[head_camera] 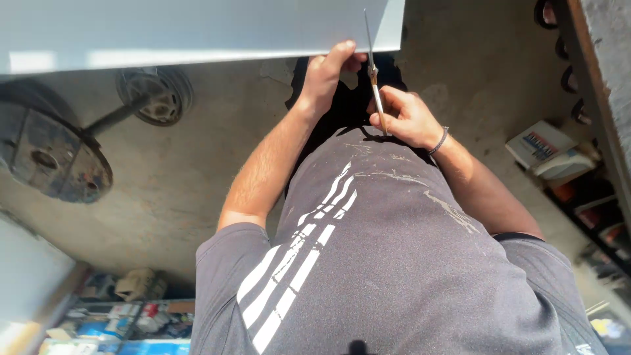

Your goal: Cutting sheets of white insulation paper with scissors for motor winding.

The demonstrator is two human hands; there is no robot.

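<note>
A large white sheet (197, 29) spans the top of the view. My left hand (327, 73) grips its lower edge, thumb under and fingers on top. My right hand (404, 118) is shut on a thin metal blade tool (373, 62), which points up and crosses the sheet's edge just right of my left hand. A dark bracelet circles my right wrist. My grey shirt with white stripes fills the lower middle of the view.
A concrete floor (184, 171) lies below. A rusty round disc (56, 154) and a wheel on an axle (154, 92) sit at left. Boxes (542, 148) and a dark shelf edge (591, 79) stand at right. Cluttered packages (131, 315) lie at bottom left.
</note>
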